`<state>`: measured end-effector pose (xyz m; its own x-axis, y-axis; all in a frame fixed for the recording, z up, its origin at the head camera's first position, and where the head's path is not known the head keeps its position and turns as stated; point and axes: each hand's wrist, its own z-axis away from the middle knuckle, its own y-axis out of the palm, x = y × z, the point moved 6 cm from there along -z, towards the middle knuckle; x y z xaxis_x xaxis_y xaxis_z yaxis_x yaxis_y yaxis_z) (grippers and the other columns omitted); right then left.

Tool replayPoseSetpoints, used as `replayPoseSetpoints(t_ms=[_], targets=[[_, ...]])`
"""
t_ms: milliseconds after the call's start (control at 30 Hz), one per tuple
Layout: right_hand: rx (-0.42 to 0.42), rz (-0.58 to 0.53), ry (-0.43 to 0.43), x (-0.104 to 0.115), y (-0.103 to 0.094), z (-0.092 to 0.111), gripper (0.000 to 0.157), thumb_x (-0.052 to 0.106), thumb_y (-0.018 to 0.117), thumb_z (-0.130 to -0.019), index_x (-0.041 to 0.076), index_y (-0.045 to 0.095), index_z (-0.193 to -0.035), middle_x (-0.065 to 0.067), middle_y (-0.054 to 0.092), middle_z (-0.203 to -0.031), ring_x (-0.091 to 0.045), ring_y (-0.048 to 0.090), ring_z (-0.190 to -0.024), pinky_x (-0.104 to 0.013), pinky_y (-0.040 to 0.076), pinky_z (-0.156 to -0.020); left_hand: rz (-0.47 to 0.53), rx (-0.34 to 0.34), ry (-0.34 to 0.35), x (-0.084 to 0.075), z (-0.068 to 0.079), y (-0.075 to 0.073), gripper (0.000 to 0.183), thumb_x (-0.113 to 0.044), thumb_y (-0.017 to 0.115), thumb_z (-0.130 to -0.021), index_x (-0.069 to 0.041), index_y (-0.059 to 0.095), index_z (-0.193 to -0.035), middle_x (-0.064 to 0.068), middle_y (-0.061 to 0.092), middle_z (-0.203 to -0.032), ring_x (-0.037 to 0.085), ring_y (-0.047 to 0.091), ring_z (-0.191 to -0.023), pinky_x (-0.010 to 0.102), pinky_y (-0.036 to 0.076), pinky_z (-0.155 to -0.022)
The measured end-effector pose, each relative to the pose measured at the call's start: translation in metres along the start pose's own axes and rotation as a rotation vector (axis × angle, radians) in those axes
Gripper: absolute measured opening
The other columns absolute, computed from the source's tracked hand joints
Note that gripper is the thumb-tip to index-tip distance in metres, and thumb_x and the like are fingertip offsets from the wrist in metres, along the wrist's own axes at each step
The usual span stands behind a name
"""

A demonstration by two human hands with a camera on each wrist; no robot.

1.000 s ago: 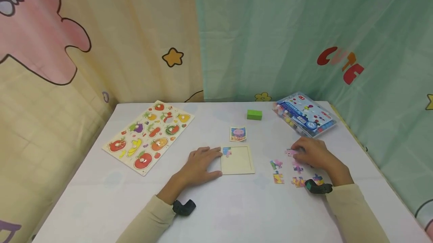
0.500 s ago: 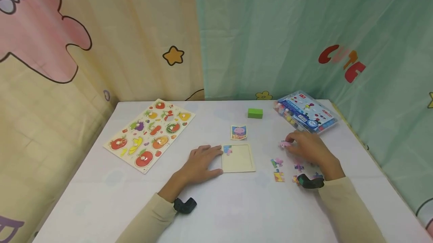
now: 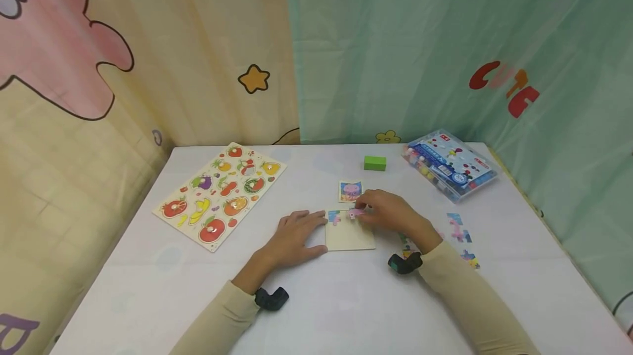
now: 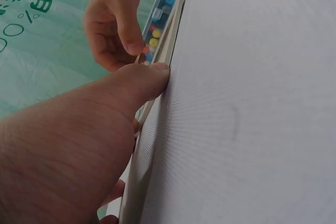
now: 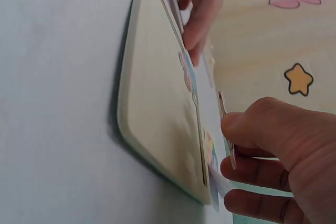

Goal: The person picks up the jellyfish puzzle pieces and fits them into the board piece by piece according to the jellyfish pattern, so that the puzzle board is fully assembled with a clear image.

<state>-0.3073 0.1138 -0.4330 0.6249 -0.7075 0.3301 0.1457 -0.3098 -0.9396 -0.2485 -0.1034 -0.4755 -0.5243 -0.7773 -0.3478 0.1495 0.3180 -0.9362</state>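
Note:
A shallow square wooden puzzle tray (image 3: 348,240) lies mid-table, with a blue-and-pink jigsaw piece (image 3: 333,217) in its far left corner. Flat beside it, my left hand (image 3: 296,239) spreads its fingers, fingertips and thumb at the tray's left edge. Over the far part of the tray, my right hand (image 3: 390,213) pinches a pink jigsaw piece (image 3: 354,213) between thumb and fingers. The right wrist view shows this piece edge-on, raised above the tray. Several loose pieces (image 3: 456,227) lie to the right, some partly hidden by my right forearm.
A small picture card (image 3: 350,191) lies just behind the tray. Further back are a green block (image 3: 375,164) and a clear plastic case (image 3: 450,167) of colourful parts. A wooden fruit board (image 3: 220,195) lies at the left. Printed curtains hang behind the table.
My right hand has picked the pink jigsaw piece up from the loose ones at the right and carried it left over the tray. My left hand has stayed at the tray's edge.

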Motion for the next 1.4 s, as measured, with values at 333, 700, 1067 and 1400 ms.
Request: replayPoseSetpoints(t_ms=[333, 700, 1067, 1400], targets=[[-0.008, 0.035, -0.004, 0.012, 0.019, -0.019, 0.020, 0.019, 0.078, -0.088, 0.012, 0.074, -0.106, 0.003, 0.064, -0.100, -0.016, 0.055, -0.087, -0.034, 0.050, -0.081, 0.003, -0.001, -0.001, -0.002, 0.000, -0.002, 0.065, -0.053, 0.063, -0.095, -0.022, 0.049, -0.150, -0.006, 0.036, -0.161, 0.029, 0.030, -0.145, 0.055, 0.025, -0.109], [-0.038, -0.005, -0.016, 0.009, 0.025, -0.018, 0.023, 0.017, 0.078, -0.085, 0.011, 0.074, -0.107, 0.001, 0.063, -0.102, -0.019, 0.055, -0.093, -0.037, 0.050, -0.087, 0.001, 0.002, -0.001, 0.000, 0.000, -0.001, 0.065, -0.054, 0.062, -0.095, -0.023, 0.048, -0.150, -0.007, 0.035, -0.161, 0.028, 0.029, -0.145, 0.055, 0.025, -0.110], [-0.065, -0.062, -0.061, 0.008, 0.025, -0.016, 0.017, 0.014, 0.078, -0.088, 0.014, 0.077, -0.105, 0.000, 0.062, -0.100, -0.021, 0.056, -0.094, -0.039, 0.048, -0.086, -0.003, -0.008, 0.007, -0.003, 0.000, -0.003, 0.064, -0.052, 0.064, -0.095, -0.022, 0.049, -0.150, -0.006, 0.037, -0.160, 0.029, 0.030, -0.145, 0.056, 0.025, -0.109], [-0.095, -0.208, -0.046, 0.005, 0.024, -0.014, 0.017, 0.012, 0.080, -0.088, 0.010, 0.079, -0.105, 0.000, 0.061, -0.100, -0.020, 0.055, -0.095, -0.039, 0.045, -0.084, 0.002, -0.007, 0.006, -0.004, 0.001, -0.004, 0.064, -0.052, 0.064, -0.095, -0.021, 0.049, -0.150, -0.005, 0.037, -0.160, 0.029, 0.031, -0.145, 0.055, 0.025, -0.109]])
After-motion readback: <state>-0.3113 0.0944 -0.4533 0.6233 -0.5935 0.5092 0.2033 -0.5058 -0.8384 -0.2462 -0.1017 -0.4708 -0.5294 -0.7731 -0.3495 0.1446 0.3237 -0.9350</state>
